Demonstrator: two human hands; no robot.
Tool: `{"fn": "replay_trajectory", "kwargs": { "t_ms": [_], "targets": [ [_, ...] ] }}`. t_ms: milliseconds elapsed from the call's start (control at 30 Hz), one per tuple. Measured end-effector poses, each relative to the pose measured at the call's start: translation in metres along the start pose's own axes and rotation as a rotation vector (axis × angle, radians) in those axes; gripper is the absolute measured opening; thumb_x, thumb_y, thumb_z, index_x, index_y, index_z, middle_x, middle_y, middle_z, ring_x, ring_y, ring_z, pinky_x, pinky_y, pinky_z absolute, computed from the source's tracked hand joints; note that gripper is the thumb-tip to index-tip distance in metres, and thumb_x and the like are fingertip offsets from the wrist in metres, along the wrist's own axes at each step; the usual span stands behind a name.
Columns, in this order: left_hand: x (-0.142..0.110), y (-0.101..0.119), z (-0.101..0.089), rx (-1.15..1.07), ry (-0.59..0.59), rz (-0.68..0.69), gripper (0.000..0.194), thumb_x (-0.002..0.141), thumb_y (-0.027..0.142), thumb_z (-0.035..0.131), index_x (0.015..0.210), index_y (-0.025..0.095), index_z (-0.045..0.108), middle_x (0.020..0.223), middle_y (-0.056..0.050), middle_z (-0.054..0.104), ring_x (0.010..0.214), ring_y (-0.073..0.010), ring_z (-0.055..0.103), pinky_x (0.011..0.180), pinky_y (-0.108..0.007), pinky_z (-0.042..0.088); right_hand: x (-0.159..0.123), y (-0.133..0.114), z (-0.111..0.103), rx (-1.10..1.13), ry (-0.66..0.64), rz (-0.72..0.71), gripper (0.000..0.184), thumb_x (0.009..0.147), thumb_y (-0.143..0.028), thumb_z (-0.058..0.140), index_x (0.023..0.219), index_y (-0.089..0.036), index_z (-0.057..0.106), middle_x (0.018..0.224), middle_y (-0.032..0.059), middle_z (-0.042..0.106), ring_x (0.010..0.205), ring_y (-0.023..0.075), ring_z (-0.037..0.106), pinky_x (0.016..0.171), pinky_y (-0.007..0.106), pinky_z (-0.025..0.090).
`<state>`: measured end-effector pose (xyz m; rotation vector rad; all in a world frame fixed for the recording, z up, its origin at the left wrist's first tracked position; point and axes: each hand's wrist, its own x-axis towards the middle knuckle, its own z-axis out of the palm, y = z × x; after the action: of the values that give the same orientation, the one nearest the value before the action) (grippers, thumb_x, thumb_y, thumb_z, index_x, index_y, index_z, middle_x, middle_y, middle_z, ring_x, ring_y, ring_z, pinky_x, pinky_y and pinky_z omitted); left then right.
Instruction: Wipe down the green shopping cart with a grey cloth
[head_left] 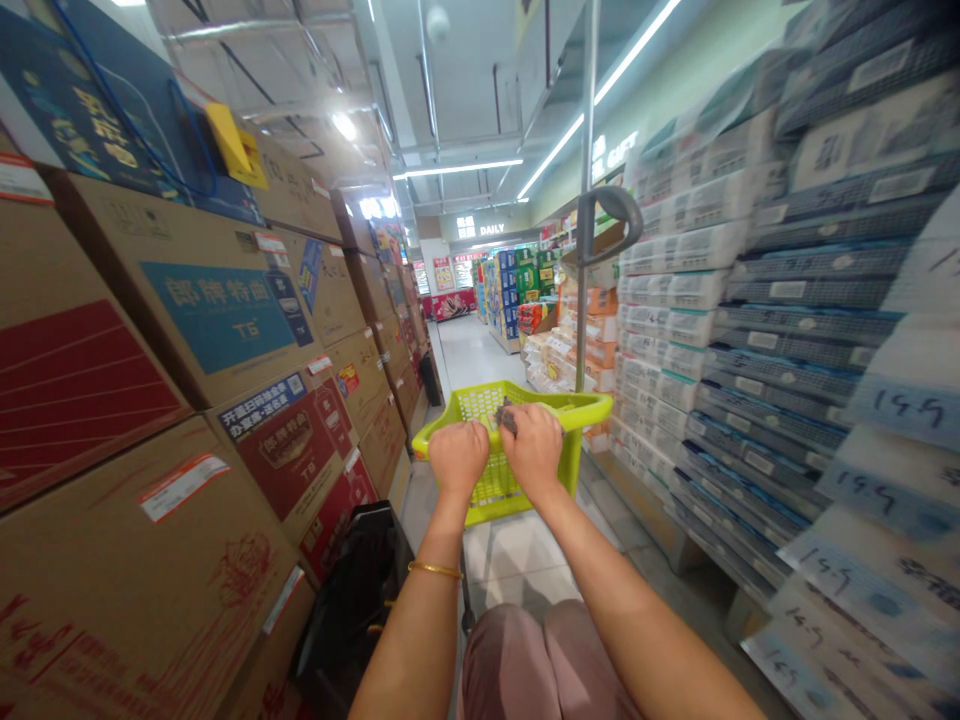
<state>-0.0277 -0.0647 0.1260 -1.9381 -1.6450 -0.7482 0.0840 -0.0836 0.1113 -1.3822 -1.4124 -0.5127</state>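
A lime-green plastic shopping basket cart (525,405) stands ahead of me in a narrow store aisle. My left hand (457,457) is closed over its near rim, a gold bangle on that wrist. My right hand (534,447) grips the same rim beside it, fingers wrapped round a dark grey handle piece. A metal pole with a grey curved handle (609,207) rises from the cart's far right side. The basket's inside is mostly hidden behind my hands.
Stacked brown cardboard cartons (187,400) wall the left side. Shelves of packaged tissue (787,330) with price tags line the right. A black bag (352,600) lies on the floor at lower left. The tiled aisle (469,350) runs ahead towards colourful displays.
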Motion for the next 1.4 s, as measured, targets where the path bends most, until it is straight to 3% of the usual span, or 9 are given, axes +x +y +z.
{"fn": "replay_trajectory", "kwargs": {
  "t_ms": [200, 300, 467, 567, 667, 833, 933, 1100, 1400],
  "targets": [
    [0.000, -0.006, -0.003, 0.006, -0.012, 0.065, 0.055, 0.092, 0.027, 0.020, 0.071, 0.011, 0.068, 0.071, -0.014, 0.068, 0.067, -0.0210, 0.063, 0.060, -0.030, 0.034, -0.005, -0.016, 0.004, 0.026, -0.078, -0.113, 0.017, 0.086, -0.031, 0.053, 0.094, -0.021, 0.064, 0.089, 0.0042, 0.065, 0.084, 0.0193, 0.052, 0.077, 0.031, 0.032],
    [0.000, -0.008, 0.000, 0.007, -0.008, 0.059, 0.057, 0.092, 0.029, 0.019, 0.071, 0.011, 0.068, 0.071, -0.014, 0.068, 0.067, -0.0216, 0.063, 0.059, -0.030, 0.035, -0.001, 0.002, -0.001, -0.016, -0.100, -0.135, 0.017, 0.084, -0.028, 0.055, 0.096, -0.022, 0.065, 0.087, 0.0039, 0.064, 0.084, 0.0197, 0.051, 0.075, 0.031, 0.032],
    [0.000, -0.006, 0.002, -0.002, 0.007, 0.015, 0.058, 0.092, 0.030, 0.020, 0.071, 0.010, 0.070, 0.071, -0.015, 0.068, 0.067, -0.0226, 0.063, 0.060, -0.031, 0.036, 0.008, 0.041, -0.010, -0.034, -0.014, -0.005, 0.019, 0.084, -0.025, 0.051, 0.095, -0.020, 0.066, 0.087, 0.0056, 0.063, 0.084, 0.0202, 0.051, 0.074, 0.030, 0.034],
    [0.000, -0.002, 0.001, -0.003, 0.005, -0.001, 0.057, 0.091, 0.029, 0.020, 0.071, 0.010, 0.070, 0.072, -0.015, 0.068, 0.067, -0.0234, 0.063, 0.060, -0.032, 0.036, 0.010, 0.047, -0.012, -0.043, 0.050, 0.074, 0.021, 0.085, -0.024, 0.048, 0.094, -0.018, 0.066, 0.087, 0.0063, 0.063, 0.083, 0.0206, 0.051, 0.075, 0.031, 0.034],
    [0.000, 0.000, -0.001, -0.005, 0.006, -0.011, 0.057, 0.091, 0.029, 0.020, 0.071, 0.010, 0.070, 0.071, -0.015, 0.069, 0.067, -0.0239, 0.064, 0.060, -0.032, 0.036, 0.007, 0.032, -0.009, -0.064, 0.054, 0.103, 0.020, 0.084, -0.022, 0.049, 0.094, -0.018, 0.066, 0.088, 0.0069, 0.064, 0.084, 0.0211, 0.052, 0.075, 0.031, 0.035],
    [0.000, -0.003, 0.000, -0.011, 0.006, 0.018, 0.056, 0.092, 0.029, 0.020, 0.072, 0.010, 0.069, 0.071, -0.015, 0.068, 0.067, -0.0232, 0.063, 0.059, -0.031, 0.036, -0.006, -0.010, 0.004, 0.016, -0.016, -0.033, 0.019, 0.086, -0.028, 0.051, 0.097, -0.020, 0.064, 0.093, 0.0057, 0.065, 0.088, 0.0195, 0.054, 0.080, 0.031, 0.035],
    [0.000, -0.007, 0.001, -0.002, -0.004, 0.033, 0.057, 0.092, 0.031, 0.020, 0.072, 0.011, 0.070, 0.071, -0.015, 0.068, 0.067, -0.0217, 0.063, 0.060, -0.030, 0.036, -0.010, -0.018, 0.007, 0.020, -0.021, -0.085, 0.022, 0.087, -0.033, 0.051, 0.100, -0.020, 0.063, 0.094, 0.0060, 0.065, 0.089, 0.0197, 0.054, 0.081, 0.031, 0.035],
    [0.001, -0.010, 0.003, 0.025, 0.004, 0.038, 0.060, 0.092, 0.031, 0.019, 0.069, 0.012, 0.070, 0.068, -0.014, 0.068, 0.064, -0.0209, 0.062, 0.058, -0.029, 0.035, -0.006, 0.007, 0.003, -0.026, -0.024, -0.188, 0.022, 0.084, -0.030, 0.054, 0.101, -0.019, 0.063, 0.091, 0.0055, 0.065, 0.084, 0.0195, 0.054, 0.078, 0.030, 0.036],
    [0.005, -0.020, 0.005, 0.020, 0.016, 0.035, 0.055, 0.089, 0.033, 0.024, 0.067, 0.012, 0.070, 0.067, -0.013, 0.068, 0.064, -0.0212, 0.062, 0.055, -0.029, 0.032, 0.004, 0.065, -0.009, -0.070, 0.043, -0.083, 0.023, 0.084, -0.028, 0.048, 0.097, -0.017, 0.065, 0.091, 0.0067, 0.065, 0.083, 0.0187, 0.054, 0.077, 0.029, 0.036]
  ]
}}
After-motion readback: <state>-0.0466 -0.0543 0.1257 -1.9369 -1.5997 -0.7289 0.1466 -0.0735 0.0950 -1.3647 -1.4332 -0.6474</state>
